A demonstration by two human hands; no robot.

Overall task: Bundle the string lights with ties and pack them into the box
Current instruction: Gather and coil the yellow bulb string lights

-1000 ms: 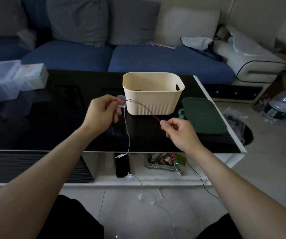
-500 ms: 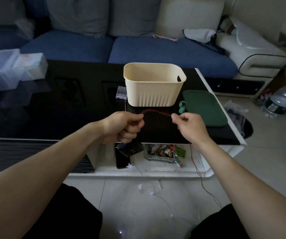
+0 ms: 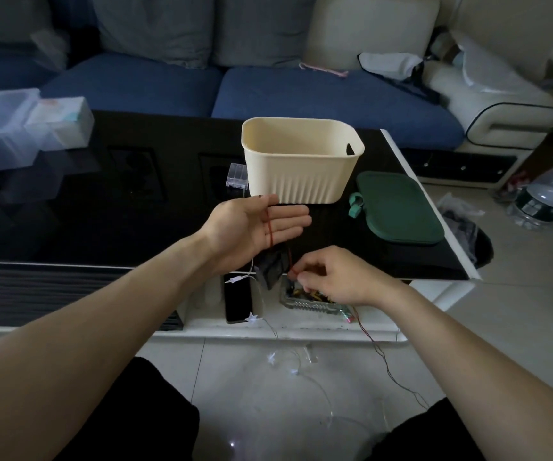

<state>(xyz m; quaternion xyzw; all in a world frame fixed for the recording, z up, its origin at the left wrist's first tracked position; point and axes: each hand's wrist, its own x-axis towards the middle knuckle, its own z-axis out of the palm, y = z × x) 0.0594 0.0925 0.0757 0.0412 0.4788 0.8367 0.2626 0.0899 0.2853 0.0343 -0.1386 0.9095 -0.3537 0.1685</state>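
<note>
**Winding the wire round an open palm**

Left hand [image 3: 255, 224] is flat, palm up, fingers straight, w/ red wire [image 3: 269, 227] laid across them, prob. as a former for coiling. Right hand [image 3: 333, 274] pinches the wire below, near table [image 3: 68, 227] edge, feeding slack. String lights [image 3: 288, 367] mostly trail on the floor; cream box [image 3: 298, 174] waits just behind, nothing visibly packed.

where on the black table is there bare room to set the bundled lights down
Bare: the wide dark stretch of table between the clear boxes and the cream box. Crowded: the right end, where the green lid lies beside it.
</note>
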